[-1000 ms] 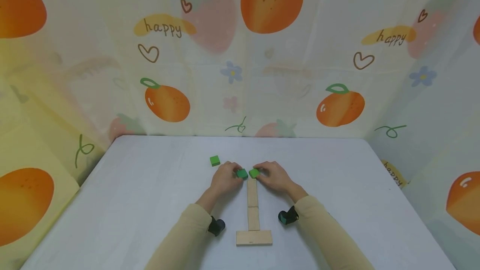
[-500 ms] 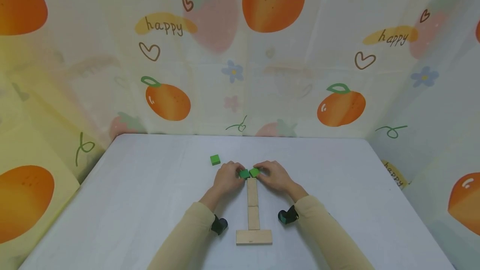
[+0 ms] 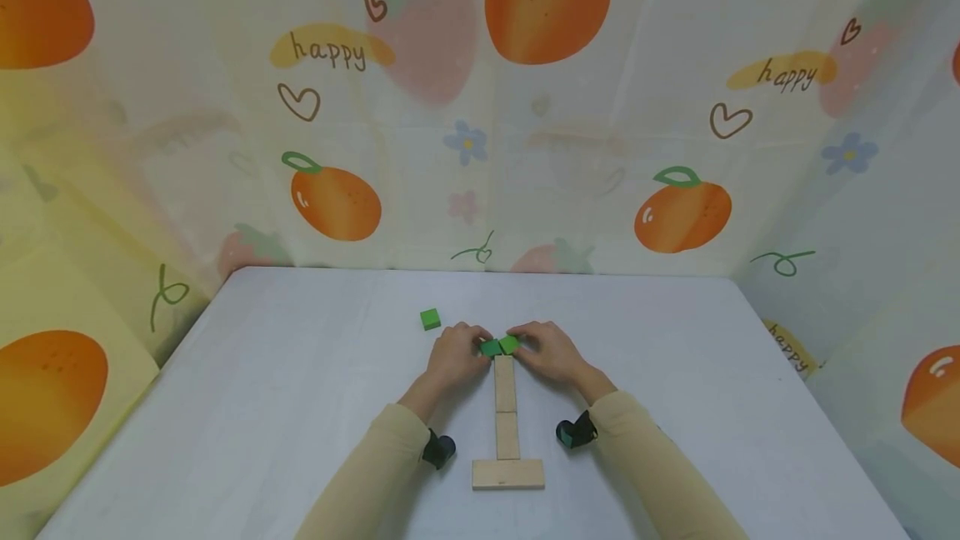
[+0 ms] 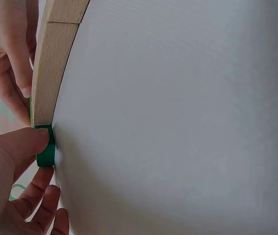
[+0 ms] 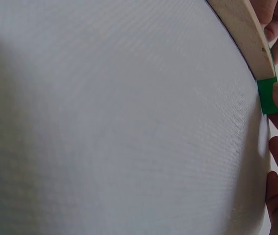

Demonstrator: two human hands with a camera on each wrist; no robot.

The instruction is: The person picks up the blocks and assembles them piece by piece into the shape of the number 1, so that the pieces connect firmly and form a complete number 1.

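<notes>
Between thumb and fingers my left hand (image 3: 456, 355) pinches a dark green block (image 3: 491, 347), which shows close up in the left wrist view as a green block (image 4: 46, 155). A lighter green block (image 3: 509, 345) is pinched by my right hand (image 3: 551, 352). Both blocks sit side by side, slightly angled, at the far end of an upper wooden block (image 3: 505, 383). That one lines up with a lower wooden block (image 3: 507, 436), and a crosswise wooden block (image 3: 508, 474) lies at the near end. In the right wrist view the green block (image 5: 267, 97) meets the wood's end.
Another light green block (image 3: 430, 319) lies beyond my left hand, towards the back. Everything rests on a white table (image 3: 300, 373). A fruit-patterned curtain (image 3: 420, 190) hangs behind it and along both sides.
My left hand has moved slightly right with the dark green block, bringing it up against the lighter green one. The right hand has stayed nearly still.
</notes>
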